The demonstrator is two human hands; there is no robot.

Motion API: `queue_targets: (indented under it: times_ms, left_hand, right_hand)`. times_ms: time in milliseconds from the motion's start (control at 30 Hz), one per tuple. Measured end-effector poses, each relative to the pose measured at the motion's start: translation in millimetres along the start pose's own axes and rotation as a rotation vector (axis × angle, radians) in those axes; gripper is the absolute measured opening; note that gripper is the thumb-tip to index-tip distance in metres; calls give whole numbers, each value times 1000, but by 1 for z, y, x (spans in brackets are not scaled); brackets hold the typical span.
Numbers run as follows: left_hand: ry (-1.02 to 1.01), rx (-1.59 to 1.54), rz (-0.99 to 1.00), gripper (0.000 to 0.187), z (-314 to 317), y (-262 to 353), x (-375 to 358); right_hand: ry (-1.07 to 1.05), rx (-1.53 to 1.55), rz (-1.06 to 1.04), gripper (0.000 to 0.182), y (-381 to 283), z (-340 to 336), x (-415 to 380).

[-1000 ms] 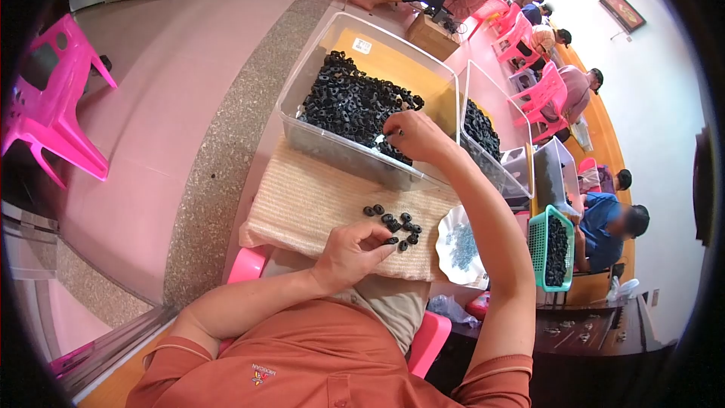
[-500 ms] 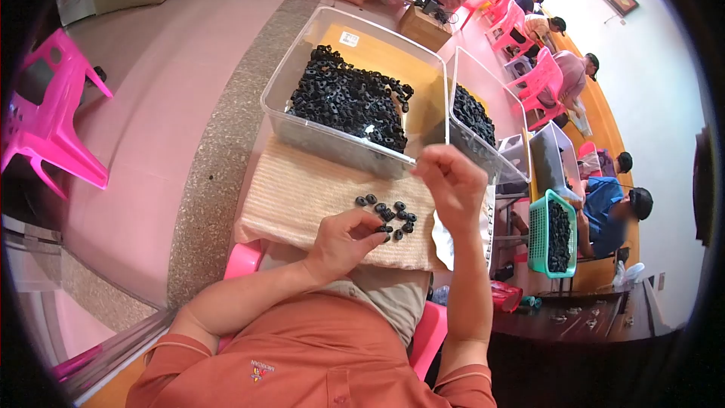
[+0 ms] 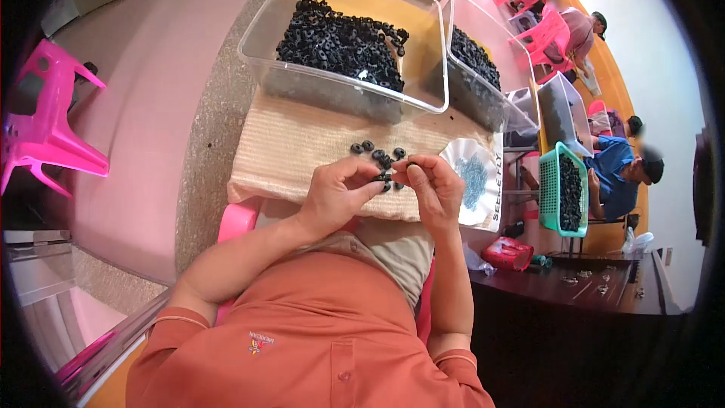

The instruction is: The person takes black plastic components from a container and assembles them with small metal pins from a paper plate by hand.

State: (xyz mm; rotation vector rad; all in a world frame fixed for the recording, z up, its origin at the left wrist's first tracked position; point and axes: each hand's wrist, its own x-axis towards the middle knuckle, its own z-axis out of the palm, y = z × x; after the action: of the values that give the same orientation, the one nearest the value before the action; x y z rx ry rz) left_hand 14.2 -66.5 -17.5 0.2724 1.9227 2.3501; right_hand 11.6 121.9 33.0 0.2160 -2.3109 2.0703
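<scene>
My left hand (image 3: pixel 337 193) is over the front of a cream ribbed cloth (image 3: pixel 283 132), thumb and forefinger pinched on a small black ring-shaped part (image 3: pixel 382 177). Close on its right, my right hand (image 3: pixel 436 190) is also closed in a pinch, with its fingertips near the left ones. Something small and dark shows at those fingertips, too small to make out. Several loose black ring-shaped parts (image 3: pixel 368 146) lie on the cloth just beyond and between my hands. Beside my right hand is a white fluted paper plate (image 3: pixel 458 153) with a scatter of tiny bluish pieces (image 3: pixel 473 181).
Behind the cloth stands a clear bin (image 3: pixel 325 83) of black parts, with a second clear bin (image 3: pixel 495 109) to its right. A green basket (image 3: pixel 551 195) of dark parts is further right, near a seated person in blue (image 3: pixel 615 170). Pink stools (image 3: pixel 53 136) stand left.
My right hand has come down from beside the bin's corner to meet my left hand. The view has shifted, and the plate with bluish pieces now shows uncovered.
</scene>
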Motion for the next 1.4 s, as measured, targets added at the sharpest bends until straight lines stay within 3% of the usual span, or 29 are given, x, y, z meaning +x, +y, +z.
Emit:
queue_targets:
  times_ms: [167, 300, 600, 767, 867, 1067, 1167, 1400]
  left_hand:
    - [6, -16, 49, 15, 1, -6, 1]
    - [-31, 58, 124, 14, 0, -3, 1]
    - [-42, 70, 0, 18, 1, -3, -2]
    - [-114, 214, 77, 18, -2, 1, -3]
    - [-121, 225, 73, 19, -2, 0, -4]
    - [-130, 252, 61, 21, -3, 3, -4]
    - [-108, 278, 130, 18, -1, 4, -4]
    - [-144, 383, 193, 21, -4, 9, -6]
  right_hand:
    - [-19, -91, -176, 16, 25, -5, -9]
    - [-44, -89, -180, 17, 30, -3, -13]
    - [-47, -168, -225, 17, 30, 3, -18]
    - [-46, -190, -288, 19, 34, 2, -18]
    - [-59, -369, -339, 19, 27, 2, -18]
    - [-79, -380, -311, 16, 28, 0, -20]
    - [-93, -341, -185, 15, 25, 1, -24]
    - [-51, 55, -32, 7, 44, 5, -35]
